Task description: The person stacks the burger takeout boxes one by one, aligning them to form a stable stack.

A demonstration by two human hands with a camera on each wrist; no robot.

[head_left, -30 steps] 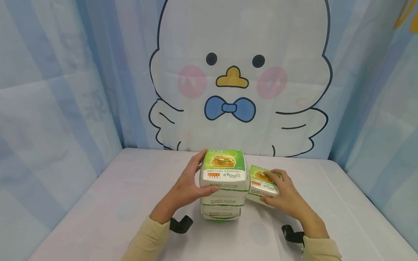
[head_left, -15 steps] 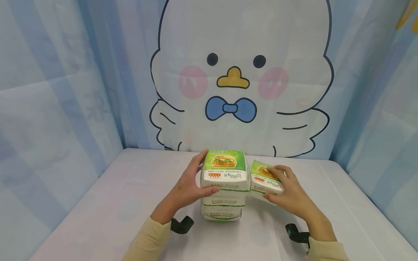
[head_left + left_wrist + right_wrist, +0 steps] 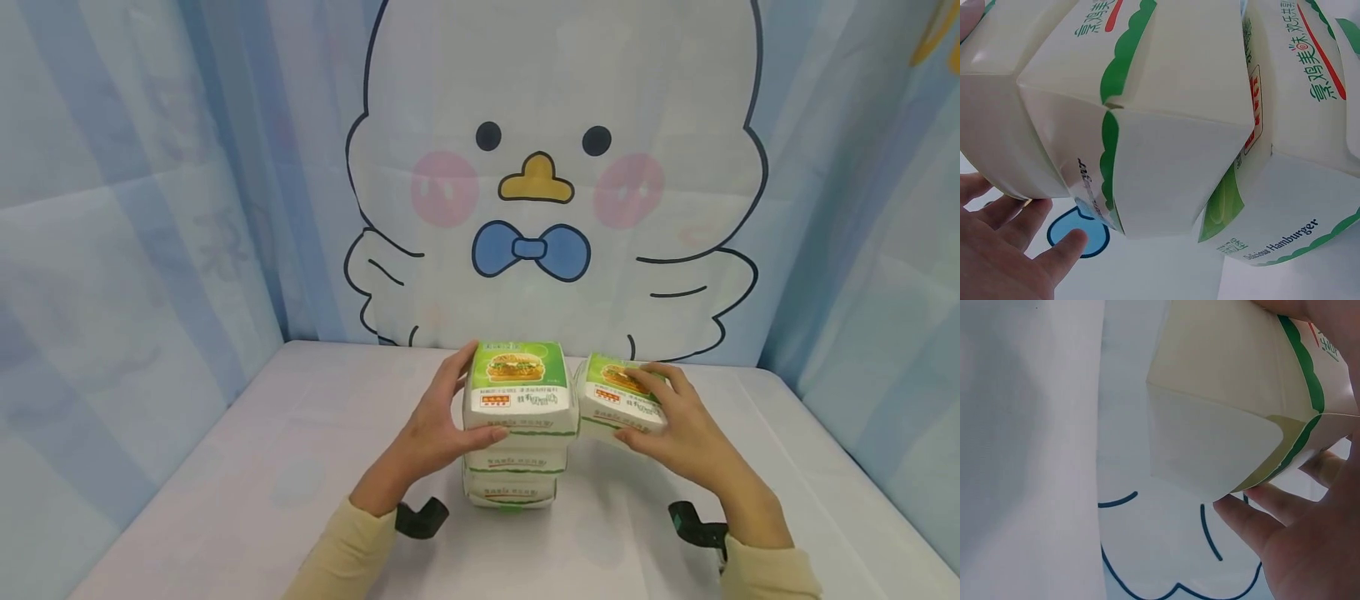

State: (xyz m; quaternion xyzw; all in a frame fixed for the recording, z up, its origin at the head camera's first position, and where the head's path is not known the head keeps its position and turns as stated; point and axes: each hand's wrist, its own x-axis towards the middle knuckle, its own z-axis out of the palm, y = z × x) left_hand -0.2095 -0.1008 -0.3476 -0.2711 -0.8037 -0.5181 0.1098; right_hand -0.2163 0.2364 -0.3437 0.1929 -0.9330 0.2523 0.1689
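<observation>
Three green-and-white hamburger boxes stand in a stack in the middle of the head view. My left hand [image 3: 425, 435] grips the top box [image 3: 519, 400], thumb along its front and fingers round its left side. Below it are the middle box [image 3: 525, 461] and the bottom box [image 3: 510, 492]; the left wrist view shows this bottom box [image 3: 1310, 194] at the right, slightly turned from the others. My right hand [image 3: 693, 437] holds another hamburger box [image 3: 611, 404], thumb at the front and fingers over its top. It is tilted, raised close beside the top box's right side.
A white table [image 3: 337, 417] carries the stack. Behind it hangs a curtain [image 3: 675, 317] with a cartoon bird, and striped curtains close off both sides. A black wrist mount [image 3: 422, 518] juts out from the left sleeve, another mount [image 3: 697, 527] from the right.
My right hand has lifted its hamburger box upward and slightly to the right, level with the top of the stack. The left hand and stack have stayed almost where they were.
</observation>
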